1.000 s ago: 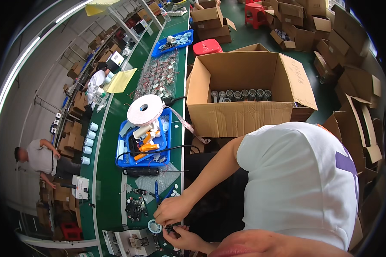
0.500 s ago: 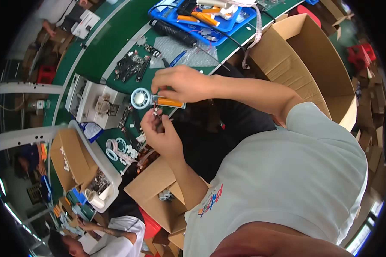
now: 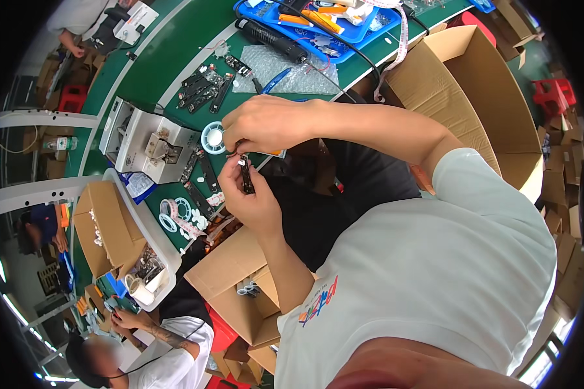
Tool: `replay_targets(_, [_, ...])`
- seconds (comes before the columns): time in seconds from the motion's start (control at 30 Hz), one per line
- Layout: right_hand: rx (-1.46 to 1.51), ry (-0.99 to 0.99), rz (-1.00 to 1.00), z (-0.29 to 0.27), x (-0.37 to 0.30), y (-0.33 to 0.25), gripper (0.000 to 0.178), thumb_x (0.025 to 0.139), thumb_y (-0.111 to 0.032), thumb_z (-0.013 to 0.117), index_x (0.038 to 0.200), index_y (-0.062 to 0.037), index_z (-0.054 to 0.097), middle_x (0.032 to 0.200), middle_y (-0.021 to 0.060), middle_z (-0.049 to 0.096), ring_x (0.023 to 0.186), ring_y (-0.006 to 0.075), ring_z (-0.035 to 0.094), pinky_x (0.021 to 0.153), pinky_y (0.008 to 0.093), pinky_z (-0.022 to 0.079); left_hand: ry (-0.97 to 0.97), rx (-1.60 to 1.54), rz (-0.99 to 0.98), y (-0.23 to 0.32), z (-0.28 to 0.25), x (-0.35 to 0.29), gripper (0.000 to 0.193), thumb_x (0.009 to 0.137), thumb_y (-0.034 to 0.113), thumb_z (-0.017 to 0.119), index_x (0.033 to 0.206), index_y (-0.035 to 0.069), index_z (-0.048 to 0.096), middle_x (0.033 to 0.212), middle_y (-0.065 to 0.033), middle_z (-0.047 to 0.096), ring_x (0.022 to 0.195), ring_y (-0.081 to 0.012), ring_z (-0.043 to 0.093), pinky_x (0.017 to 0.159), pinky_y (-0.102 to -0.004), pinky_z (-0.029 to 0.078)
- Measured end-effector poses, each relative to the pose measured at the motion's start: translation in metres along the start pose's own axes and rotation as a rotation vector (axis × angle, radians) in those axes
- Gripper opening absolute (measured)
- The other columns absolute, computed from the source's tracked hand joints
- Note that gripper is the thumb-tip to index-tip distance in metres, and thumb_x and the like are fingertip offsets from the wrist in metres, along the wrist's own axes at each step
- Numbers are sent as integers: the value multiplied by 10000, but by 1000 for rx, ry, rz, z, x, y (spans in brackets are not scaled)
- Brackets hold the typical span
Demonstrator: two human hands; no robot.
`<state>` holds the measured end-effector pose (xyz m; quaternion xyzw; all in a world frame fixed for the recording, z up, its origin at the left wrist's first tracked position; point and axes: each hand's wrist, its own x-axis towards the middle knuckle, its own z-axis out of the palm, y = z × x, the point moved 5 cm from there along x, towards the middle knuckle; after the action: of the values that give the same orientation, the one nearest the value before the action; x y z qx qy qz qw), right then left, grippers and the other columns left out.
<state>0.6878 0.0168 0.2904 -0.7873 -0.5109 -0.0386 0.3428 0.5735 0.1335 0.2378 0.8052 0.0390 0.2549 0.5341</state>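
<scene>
Held in my left hand [image 3: 252, 202] is a narrow dark circuit board [image 3: 246, 176], standing upright between thumb and fingers with a small white part near its top. My right hand [image 3: 266, 126] is closed in a pinch just above the board's upper end; what its fingertips grip is hidden. Beside those fingers lies a light-blue spool [image 3: 213, 138] with a white centre. An orange piece [image 3: 277, 153] shows only in part below my right wrist.
Several dark circuit boards [image 3: 201, 87] lie on the green bench beyond my hands, near bubble wrap [image 3: 292, 74] and a blue tray [image 3: 344, 42]. A white machine [image 3: 150, 152] stands to the left. Open cardboard boxes [image 3: 224, 269] flank me. A co-worker [image 3: 175, 343] sits at lower left.
The dark board now stands visible in my left hand, where thin reddish wires showed before. My right hand has shifted slightly left, covering more of the orange piece.
</scene>
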Motion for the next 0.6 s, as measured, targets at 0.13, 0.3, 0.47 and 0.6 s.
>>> replay_targets(0.13, [12, 29, 46, 2, 1, 3, 29, 884, -58, 726, 869, -49, 704, 852, 47, 668, 728, 277, 636, 671, 394, 516, -6, 13, -7, -1, 0, 2, 355, 927, -71, 600, 1274, 3, 617, 1172, -131, 720, 989, -212, 699, 879, -314, 545])
replay_targets(0.3, [136, 105, 164, 1, -6, 14, 43, 870, -65, 726, 861, -41, 691, 851, 50, 674, 715, 250, 625, 665, 368, 512, -3, 35, -52, 0, -2, 3, 356, 919, -73, 597, 1264, 8, 625, 1142, -124, 730, 957, -205, 705, 840, -304, 539])
replay_targets(0.47, [225, 173, 202, 6, -13, 23, 52, 855, -69, 726, 881, -39, 692, 854, 55, 674, 712, 226, 616, 669, 350, 508, 20, 2, -93, -1, -1, 3, 366, 914, -66, 599, 1271, 11, 632, 1125, -119, 734, 920, -193, 702, 804, -292, 529])
replay_targets(0.6, [258, 185, 183, 6, -13, 23, 67, 851, -74, 728, 897, -39, 694, 855, 57, 673, 712, 221, 613, 674, 349, 508, 33, -4, -91, -1, -1, 4, 374, 914, -60, 601, 1280, 11, 635, 1109, -118, 734, 888, -186, 692, 789, -287, 526])
